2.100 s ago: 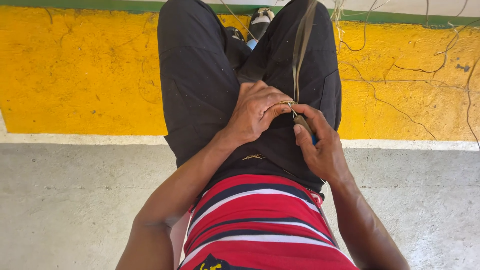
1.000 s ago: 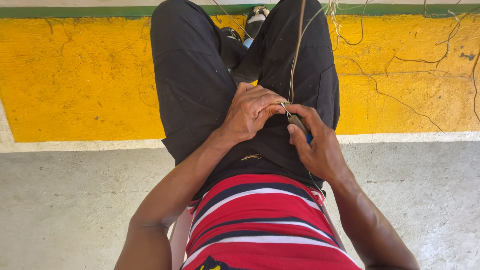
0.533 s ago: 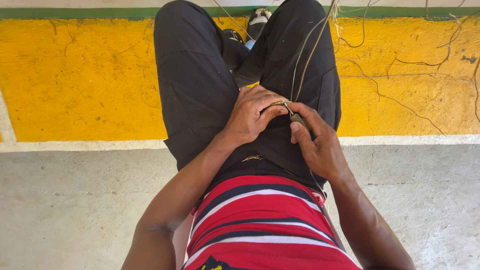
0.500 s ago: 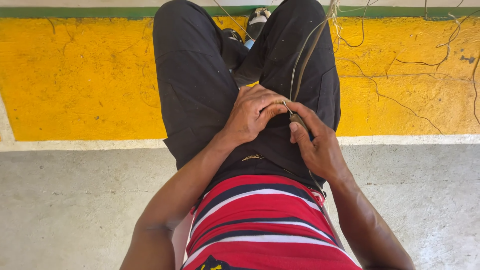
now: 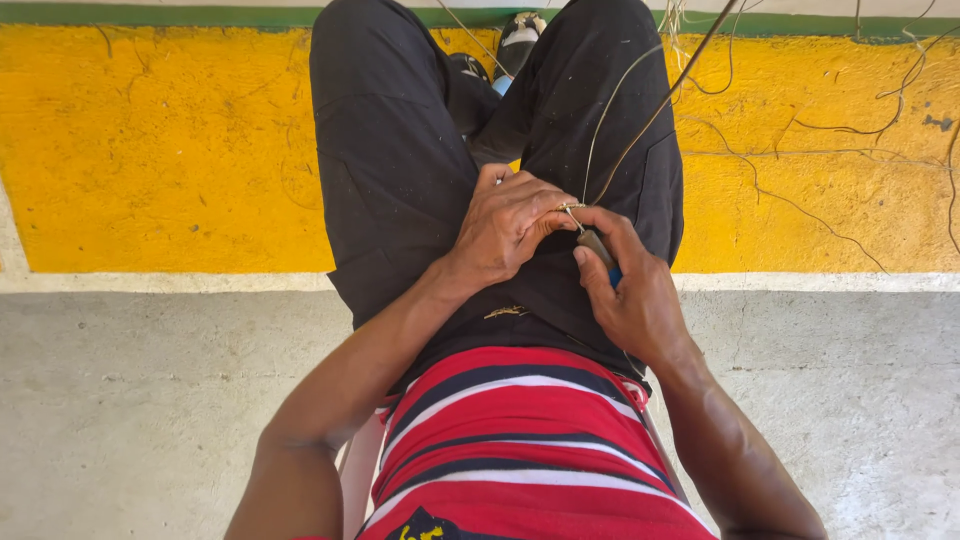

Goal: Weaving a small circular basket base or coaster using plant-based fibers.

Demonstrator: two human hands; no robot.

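Observation:
I sit with both hands together over my lap, above black trousers [image 5: 400, 180]. My left hand [image 5: 505, 225] pinches the end of thin pale fibre strands [image 5: 640, 120] that run up and away to the top right. My right hand [image 5: 630, 290] grips a small knife [image 5: 597, 246] with a blue handle, its blade tip against the strands where the left fingers hold them. The two hands touch at the fingertips. Most of the knife is hidden in my right fist.
A yellow painted wall band [image 5: 150, 150] with a green stripe above it faces me, and grey concrete floor [image 5: 130, 400] lies below. Loose thin strands [image 5: 830, 170] trail over the wall at the right. My shoes [image 5: 518, 30] rest at the top. I wear a red striped shirt [image 5: 520, 450].
The hands stay together at the lap with only small finger shifts. The strands leading up to the top right have swung and spread slightly.

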